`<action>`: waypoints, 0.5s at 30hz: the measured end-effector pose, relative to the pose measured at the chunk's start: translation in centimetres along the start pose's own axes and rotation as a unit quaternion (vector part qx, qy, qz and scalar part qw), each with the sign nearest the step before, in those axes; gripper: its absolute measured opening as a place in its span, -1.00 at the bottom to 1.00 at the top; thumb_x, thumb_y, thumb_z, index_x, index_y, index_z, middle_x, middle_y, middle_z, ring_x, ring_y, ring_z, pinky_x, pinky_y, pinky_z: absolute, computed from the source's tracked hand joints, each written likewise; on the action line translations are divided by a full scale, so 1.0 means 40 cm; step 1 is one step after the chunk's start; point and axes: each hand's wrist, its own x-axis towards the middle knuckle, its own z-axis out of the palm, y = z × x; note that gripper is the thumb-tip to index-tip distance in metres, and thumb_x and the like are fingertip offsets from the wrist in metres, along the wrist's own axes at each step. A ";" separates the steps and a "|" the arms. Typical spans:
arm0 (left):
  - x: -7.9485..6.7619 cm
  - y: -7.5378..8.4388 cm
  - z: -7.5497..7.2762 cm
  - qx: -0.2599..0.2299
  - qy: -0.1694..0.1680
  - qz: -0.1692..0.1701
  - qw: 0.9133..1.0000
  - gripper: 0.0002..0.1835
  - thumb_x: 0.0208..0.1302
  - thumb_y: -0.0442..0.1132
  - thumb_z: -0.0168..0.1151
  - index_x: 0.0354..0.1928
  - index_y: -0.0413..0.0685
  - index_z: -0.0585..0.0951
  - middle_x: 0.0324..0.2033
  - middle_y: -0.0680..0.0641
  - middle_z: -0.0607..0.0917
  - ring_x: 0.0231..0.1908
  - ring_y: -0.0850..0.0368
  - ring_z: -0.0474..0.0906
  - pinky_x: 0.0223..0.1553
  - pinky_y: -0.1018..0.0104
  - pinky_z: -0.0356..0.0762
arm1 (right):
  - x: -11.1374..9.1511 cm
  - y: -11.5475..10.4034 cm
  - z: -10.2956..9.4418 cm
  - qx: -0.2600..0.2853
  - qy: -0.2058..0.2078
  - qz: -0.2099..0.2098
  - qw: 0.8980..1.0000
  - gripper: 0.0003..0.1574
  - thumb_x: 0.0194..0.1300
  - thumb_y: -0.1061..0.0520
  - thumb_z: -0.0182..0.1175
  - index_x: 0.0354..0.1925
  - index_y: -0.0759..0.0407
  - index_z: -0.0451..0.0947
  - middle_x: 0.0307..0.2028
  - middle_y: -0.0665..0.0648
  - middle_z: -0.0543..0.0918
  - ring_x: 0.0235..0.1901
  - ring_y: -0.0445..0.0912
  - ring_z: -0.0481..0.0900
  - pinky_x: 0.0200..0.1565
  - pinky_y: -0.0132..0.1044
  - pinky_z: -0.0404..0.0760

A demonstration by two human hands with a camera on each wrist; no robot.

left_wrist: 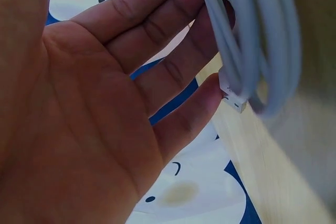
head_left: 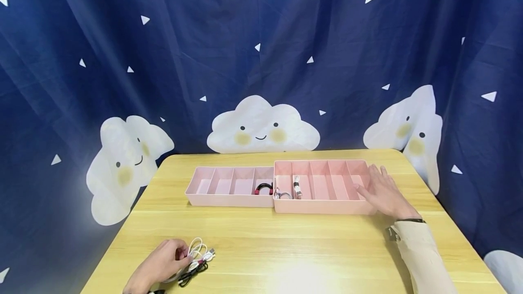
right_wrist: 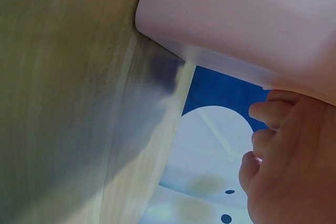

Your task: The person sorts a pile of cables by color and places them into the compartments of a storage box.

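Observation:
At the near left of the table, my left hand (head_left: 161, 260) pinches a coiled white USB cable (head_left: 197, 246) between thumb and fingers. Its loops (left_wrist: 281, 40) and a USB plug (left_wrist: 233, 98) show beside the fingertips in the left wrist view. A coiled black cable (head_left: 191, 275) lies just under it on the table. My right hand (head_left: 386, 194) rests at the right end of the pink divided box (head_left: 323, 207), its fingers extended along the outside and its thumb over the end compartment. In the right wrist view, the fingers are right at the box's side (right_wrist: 236, 19).
A paler pink divided box (head_left: 230, 200) adjoins the first on its left, with a black-and-red cable (head_left: 264, 186) in its right compartment. The deeper box holds a grey cable (head_left: 285, 195) and a white bundled cable (head_left: 297, 187). A blue curtain (head_left: 261, 71) hangs behind the wooden table (head_left: 245, 239).

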 end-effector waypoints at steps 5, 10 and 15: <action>-0.002 0.000 -0.001 0.006 0.003 -0.003 1.000 -0.78 0.26 -0.14 0.42 -0.47 0.08 0.58 -0.59 0.17 0.50 -0.58 0.43 0.31 -0.52 0.45 0.30 | 0.000 0.000 0.000 0.002 0.004 -0.002 1.000 0.21 0.54 -0.35 -0.03 0.56 0.58 -0.19 0.54 0.67 -0.09 0.53 0.61 -0.28 0.45 0.52 -0.14; -0.006 -0.001 0.000 0.012 0.012 -0.003 1.000 -0.78 0.25 -0.16 0.43 -0.49 0.08 0.57 -0.60 0.18 0.49 -0.58 0.44 0.30 -0.51 0.46 0.29 | -0.001 0.002 0.002 0.003 0.005 -0.002 1.000 0.21 0.54 -0.34 -0.03 0.56 0.59 -0.19 0.54 0.66 -0.09 0.53 0.61 -0.26 0.44 0.53 -0.14; -0.007 -0.004 -0.002 0.007 0.017 0.002 1.000 -0.79 0.25 -0.17 0.43 -0.48 0.07 0.58 -0.60 0.19 0.50 -0.58 0.45 0.30 -0.52 0.47 0.30 | 0.000 0.004 0.003 0.005 0.005 0.000 1.000 0.21 0.54 -0.35 -0.03 0.56 0.59 -0.18 0.54 0.66 -0.08 0.53 0.61 -0.26 0.45 0.53 -0.15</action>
